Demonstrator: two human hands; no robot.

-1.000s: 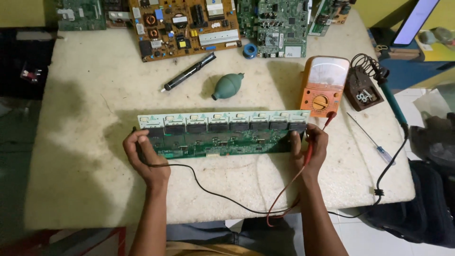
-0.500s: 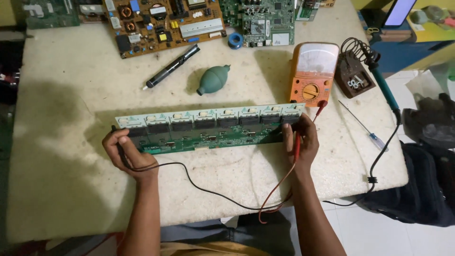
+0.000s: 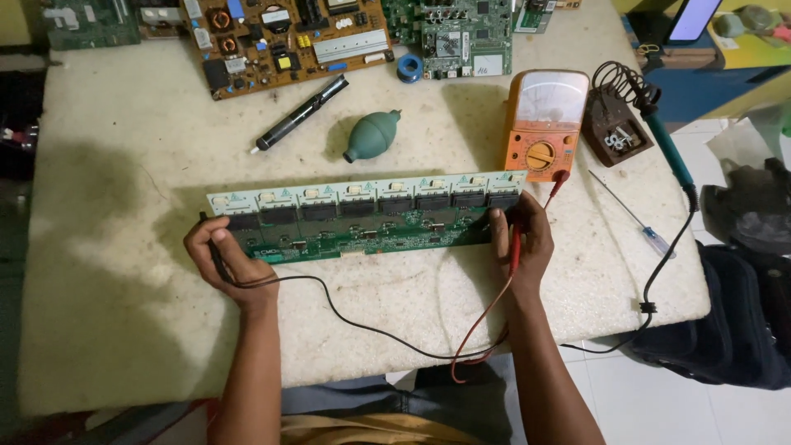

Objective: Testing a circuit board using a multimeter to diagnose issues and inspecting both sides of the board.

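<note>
Long green circuit board point(image 3: 362, 218) flat on table point(image 3: 124, 148), mid-probing. Left hand point(image 3: 224, 259) grasping black probe point(image 3: 216, 257) at board's left end; right hand point(image 3: 521, 239) grasping red probe point(image 3: 514, 247) at right end. Next contact likely demands steady tips.

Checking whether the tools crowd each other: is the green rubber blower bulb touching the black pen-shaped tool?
Apart. The head view shows bare tabletop between the blower bulb and the black pen-shaped tool.
</note>
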